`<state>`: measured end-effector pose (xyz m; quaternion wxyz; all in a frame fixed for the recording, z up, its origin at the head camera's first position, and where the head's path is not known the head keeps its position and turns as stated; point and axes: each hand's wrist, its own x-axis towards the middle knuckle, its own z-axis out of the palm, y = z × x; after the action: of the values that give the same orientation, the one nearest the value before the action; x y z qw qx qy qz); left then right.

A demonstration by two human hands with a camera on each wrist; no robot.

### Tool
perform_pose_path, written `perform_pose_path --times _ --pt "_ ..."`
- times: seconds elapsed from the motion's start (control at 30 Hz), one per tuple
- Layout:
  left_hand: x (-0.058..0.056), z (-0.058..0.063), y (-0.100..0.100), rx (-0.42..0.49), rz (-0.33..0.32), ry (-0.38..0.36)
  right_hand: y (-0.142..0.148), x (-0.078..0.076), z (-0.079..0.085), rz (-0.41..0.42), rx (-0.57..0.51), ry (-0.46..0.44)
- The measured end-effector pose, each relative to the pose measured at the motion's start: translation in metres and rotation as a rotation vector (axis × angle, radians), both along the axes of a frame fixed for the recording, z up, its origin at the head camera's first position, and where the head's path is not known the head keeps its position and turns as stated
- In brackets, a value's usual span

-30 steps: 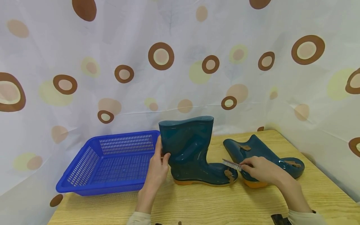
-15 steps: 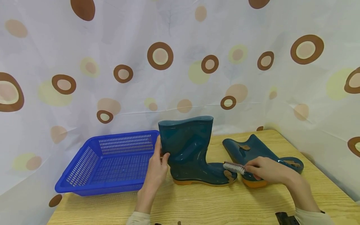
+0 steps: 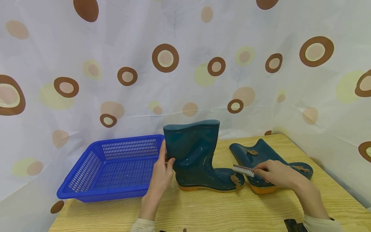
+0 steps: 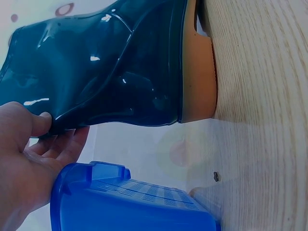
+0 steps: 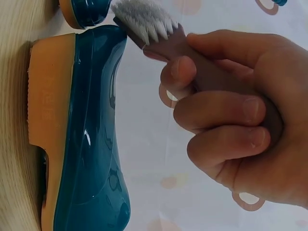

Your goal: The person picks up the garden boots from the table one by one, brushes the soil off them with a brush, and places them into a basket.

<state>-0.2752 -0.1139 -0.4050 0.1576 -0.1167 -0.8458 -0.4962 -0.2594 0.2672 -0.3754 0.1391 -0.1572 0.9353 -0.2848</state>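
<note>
A dark green rubber boot [image 3: 192, 154] stands upright on its orange sole, a brown smear [image 3: 236, 181] on its toe. My left hand [image 3: 162, 174] grips the back of its shaft, thumb on the near side and fingers behind, as the left wrist view also shows. My right hand [image 3: 275, 174] has its fingers curled around the brownish handle of a small brush [image 3: 244, 170]. The brush's pale bristles point down, close above the boot's toe. In the right wrist view the bristles [image 5: 144, 19] are near the second boot's orange heel end.
A blue perforated plastic basket [image 3: 101, 194] sits to the left, near the standing boot. The second green boot [image 3: 265, 151] lies on its side at the right with brown patches on it. A patterned sheet [image 3: 185, 87] hangs behind the wooden table [image 3: 203, 212].
My right hand has shifted right with the brush, then lifted slightly, and the bristles turned more into view. The left hand and the standing boot have stayed put.
</note>
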Motion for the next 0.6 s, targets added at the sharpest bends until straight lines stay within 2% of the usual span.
perform_pose_path --times 0.2,0.47,0.6 --pt "-0.0004 -0.0004 0.0001 -0.002 -0.001 0.006 -0.0020 0.0012 0.0015 0.026 -0.028 -0.022" --pt "-0.0001 -0.0006 -0.0008 -0.007 -0.001 0.008 0.0011 0.0020 0.0053 0.128 -0.085 -0.029" --pt "0.0000 -0.0003 -0.0002 -0.009 -0.003 0.002 0.0039 0.0024 0.0066 0.107 -0.092 -0.010"
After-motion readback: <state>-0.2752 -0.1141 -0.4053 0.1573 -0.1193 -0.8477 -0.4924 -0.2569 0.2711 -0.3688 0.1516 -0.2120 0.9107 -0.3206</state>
